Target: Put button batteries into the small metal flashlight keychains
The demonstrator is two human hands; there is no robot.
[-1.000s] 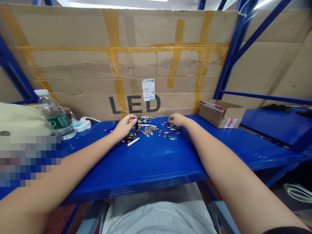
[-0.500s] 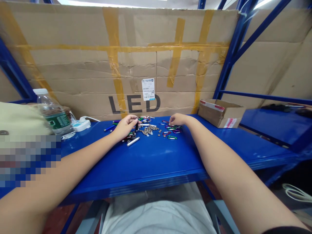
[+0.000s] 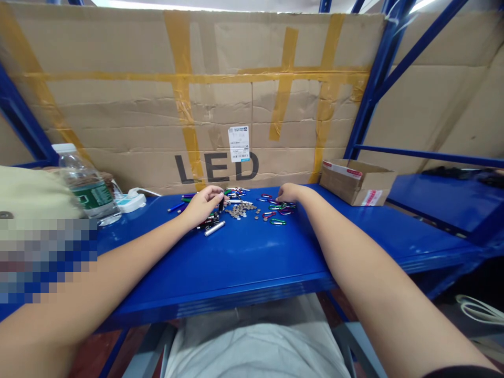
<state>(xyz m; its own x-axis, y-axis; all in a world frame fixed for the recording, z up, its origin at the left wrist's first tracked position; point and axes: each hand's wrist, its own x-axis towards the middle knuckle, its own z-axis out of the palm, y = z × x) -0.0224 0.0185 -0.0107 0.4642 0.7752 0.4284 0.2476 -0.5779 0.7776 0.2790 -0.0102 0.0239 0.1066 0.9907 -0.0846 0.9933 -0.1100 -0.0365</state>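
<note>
My left hand (image 3: 203, 202) is closed around a small dark cylinder (image 3: 221, 203) held upright over a pile of small flashlight-like tubes. A silver tube (image 3: 215, 228) lies just in front of that hand. Between my hands sits a heap of small round button cells (image 3: 241, 210). My right hand (image 3: 289, 192) rests with curled fingers on a cluster of coloured carabiner clips (image 3: 277, 209); what its fingertips pinch is hidden. All of this lies on a blue metal shelf (image 3: 252, 257).
A water bottle (image 3: 87, 184) and a white power strip (image 3: 131, 199) stand at the left. An open cardboard box (image 3: 357, 181) sits at the right. A taped cardboard sheet marked LED (image 3: 216, 105) closes off the back.
My right hand has shifted slightly to the right over the carabiners. My left hand keeps its hold on the dark cylinder in the same place.
</note>
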